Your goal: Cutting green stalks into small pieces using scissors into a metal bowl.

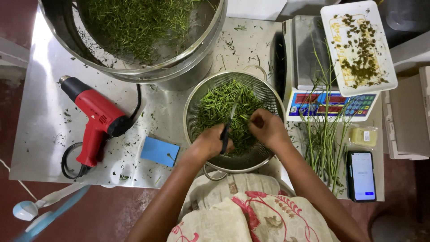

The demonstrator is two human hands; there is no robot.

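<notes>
My left hand (211, 142) grips a knife (229, 121) by its dark handle, blade pointing up over a metal mesh colander (268, 96). The colander holds a heap of chopped green stems (219, 105). My right hand (266, 127) pinches a small bundle of green stems against the blade, just above the heap. Both hands are over the colander's near half. A bunch of long uncut green stalks (324, 139) lies on the steel table (40, 116) to the right of the colander.
A large steel pot (197, 54) of chopped greens stands at the back. A red heat gun (96, 118) with black cord lies left, a blue card (160, 151) beside it. At right are a weighing scale (313, 58), a white tray (385, 76) of scraps and a phone (362, 175).
</notes>
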